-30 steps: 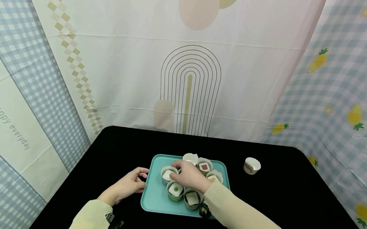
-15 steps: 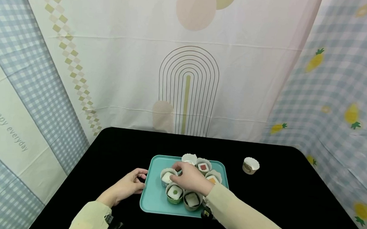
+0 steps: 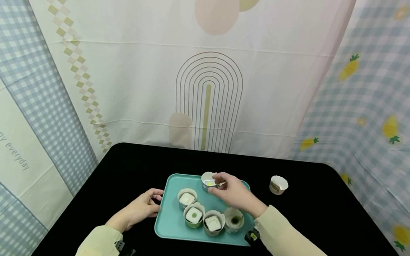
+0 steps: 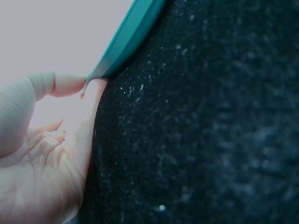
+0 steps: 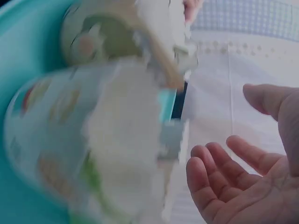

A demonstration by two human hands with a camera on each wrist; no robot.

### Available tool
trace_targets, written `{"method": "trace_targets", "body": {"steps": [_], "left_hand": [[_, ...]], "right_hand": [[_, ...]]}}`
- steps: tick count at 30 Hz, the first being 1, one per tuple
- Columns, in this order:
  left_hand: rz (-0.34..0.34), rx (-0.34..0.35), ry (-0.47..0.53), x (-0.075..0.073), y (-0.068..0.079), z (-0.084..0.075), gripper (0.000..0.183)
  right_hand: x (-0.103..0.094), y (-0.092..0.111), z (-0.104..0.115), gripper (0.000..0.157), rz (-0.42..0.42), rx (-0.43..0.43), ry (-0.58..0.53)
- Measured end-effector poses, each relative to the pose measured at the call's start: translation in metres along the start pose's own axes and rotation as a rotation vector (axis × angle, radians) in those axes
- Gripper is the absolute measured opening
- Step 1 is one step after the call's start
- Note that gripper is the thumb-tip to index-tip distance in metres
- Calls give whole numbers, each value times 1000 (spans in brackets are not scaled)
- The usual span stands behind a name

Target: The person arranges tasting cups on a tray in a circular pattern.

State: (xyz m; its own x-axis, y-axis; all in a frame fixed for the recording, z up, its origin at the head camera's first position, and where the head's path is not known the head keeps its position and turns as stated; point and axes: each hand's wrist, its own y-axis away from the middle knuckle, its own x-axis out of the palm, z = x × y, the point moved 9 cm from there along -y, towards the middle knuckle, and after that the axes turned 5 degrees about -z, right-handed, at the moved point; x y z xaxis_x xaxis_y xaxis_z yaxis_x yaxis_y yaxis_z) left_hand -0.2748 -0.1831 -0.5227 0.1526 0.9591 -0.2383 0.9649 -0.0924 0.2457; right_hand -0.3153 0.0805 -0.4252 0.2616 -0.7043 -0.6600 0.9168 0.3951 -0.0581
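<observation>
My left hand [image 3: 139,209] is at the left rim of the teal tray [image 3: 171,230], its thumb and fingertips touching the edge in the left wrist view. The right hand [image 3: 235,191] hovers over the tray's back right, fingers relaxed; the right wrist view shows nothing in it. Near its fingertips stands a paper baking cup [image 3: 205,186] with something yellow inside. Others hold white blocks: a left cup [image 3: 186,205], a green-dotted cup [image 3: 193,222] and a front cup [image 3: 212,231]. The front right cup [image 3: 233,226] shows a dark patch inside. My right hand hides the tray behind it.
A lone paper baking cup [image 3: 276,189] stands on the black table [image 3: 308,210], right of the tray. A white patterned curtain [image 3: 141,82] hangs behind, with checked cloth [image 3: 371,133] at the right. Wrist cameras sit on both sleeves.
My right hand has left the tray's left cup and moved right and back, uncovering the front right cup. The left hand has stayed at the rim. The head view has shifted slightly.
</observation>
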Motion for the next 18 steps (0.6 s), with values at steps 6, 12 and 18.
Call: {"method": "trace_targets", "body": {"steps": [6, 12, 18], "left_hand": [[-19, -2, 4, -3, -1, 2, 51], [-13, 1, 9, -2, -1, 2, 52], [-9, 8, 13, -1, 0, 0, 52]], "right_hand": [[-33, 8, -28, 53, -77, 52, -8], [-70, 22, -63, 59, -157, 95, 27], [-107, 35, -90, 66, -250, 111, 88]]}}
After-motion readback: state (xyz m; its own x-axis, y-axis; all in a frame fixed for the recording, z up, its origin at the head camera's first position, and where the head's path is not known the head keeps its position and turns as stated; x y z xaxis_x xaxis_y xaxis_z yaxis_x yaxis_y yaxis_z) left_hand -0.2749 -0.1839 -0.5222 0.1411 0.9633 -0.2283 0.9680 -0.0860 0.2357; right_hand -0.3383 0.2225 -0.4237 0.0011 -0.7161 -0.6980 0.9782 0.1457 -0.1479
